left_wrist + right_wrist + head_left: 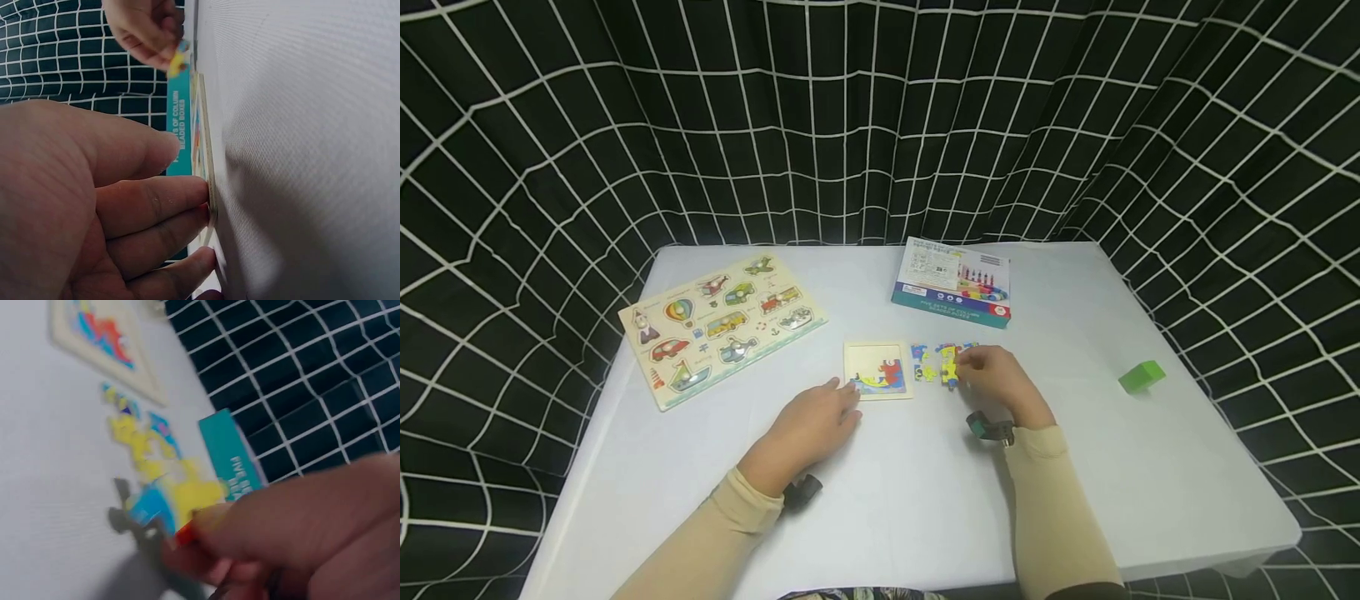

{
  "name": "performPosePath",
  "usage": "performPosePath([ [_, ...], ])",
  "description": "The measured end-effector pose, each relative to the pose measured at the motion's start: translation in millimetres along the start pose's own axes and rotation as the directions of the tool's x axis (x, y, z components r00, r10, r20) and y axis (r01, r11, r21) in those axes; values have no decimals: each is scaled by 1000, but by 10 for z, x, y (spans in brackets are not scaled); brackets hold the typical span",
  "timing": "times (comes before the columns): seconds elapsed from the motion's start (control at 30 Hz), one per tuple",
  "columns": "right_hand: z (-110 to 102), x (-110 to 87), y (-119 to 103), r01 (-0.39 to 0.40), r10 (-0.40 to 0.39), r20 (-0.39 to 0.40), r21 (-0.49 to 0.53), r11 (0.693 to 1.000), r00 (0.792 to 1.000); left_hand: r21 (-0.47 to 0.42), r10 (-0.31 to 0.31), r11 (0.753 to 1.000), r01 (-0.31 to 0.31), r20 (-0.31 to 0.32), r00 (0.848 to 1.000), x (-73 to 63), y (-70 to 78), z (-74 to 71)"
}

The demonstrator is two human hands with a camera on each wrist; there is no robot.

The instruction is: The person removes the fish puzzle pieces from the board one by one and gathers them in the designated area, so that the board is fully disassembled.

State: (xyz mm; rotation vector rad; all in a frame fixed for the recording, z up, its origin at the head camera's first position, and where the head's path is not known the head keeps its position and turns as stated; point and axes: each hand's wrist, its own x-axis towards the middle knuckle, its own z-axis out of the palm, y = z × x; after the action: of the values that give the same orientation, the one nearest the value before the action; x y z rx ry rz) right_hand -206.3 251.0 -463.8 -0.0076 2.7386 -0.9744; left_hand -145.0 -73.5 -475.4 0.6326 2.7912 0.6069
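Observation:
A small square puzzle tray [878,343] lies on the table, its lower part filled with red, blue and yellow pieces. My left hand [814,419] rests at the tray's lower left corner; in the left wrist view its extended fingertips touch the tray's edge. Between thumb and fingers, my right hand [998,379] pinches a yellow, blue and red puzzle piece [181,503], raised off the table with its shadow below. Several loose puzzle pieces [924,363] lie between the tray and the right hand.
A large wooden picture board [722,329] with vehicle shapes lies at the left. Behind the pieces is a flat boxed toy [952,281] with a teal side. A green block [1141,377] stands toward the right edge of the white table. Dark gridded curtains [820,125] surround the table.

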Motion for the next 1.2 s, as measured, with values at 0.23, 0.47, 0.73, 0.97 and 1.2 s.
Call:
performPosePath([
  [0.23,57,-2,-16,-15,14,-17,-65,998,1000,-6,3,1000,-4,-5,1000,-6,-24,-4],
  [0.47,129,2,-73,-40,33,-78,-84,996,996,4,28,1000,-28,-26,999,8,-48,14],
  [0.73,462,14,-475,217,-231,-109,-127,968,967,2,17,1000,-17,-20,1000,12,-35,16],
  [0.97,710,145,-660,345,-347,33,-227,911,937,9,4,1000,-4,-13,1000,12,-14,10],
  [1.2,665,221,-732,305,-285,113,-247,920,952,6,1,1000,-1,-7,1000,9,0,5],
])
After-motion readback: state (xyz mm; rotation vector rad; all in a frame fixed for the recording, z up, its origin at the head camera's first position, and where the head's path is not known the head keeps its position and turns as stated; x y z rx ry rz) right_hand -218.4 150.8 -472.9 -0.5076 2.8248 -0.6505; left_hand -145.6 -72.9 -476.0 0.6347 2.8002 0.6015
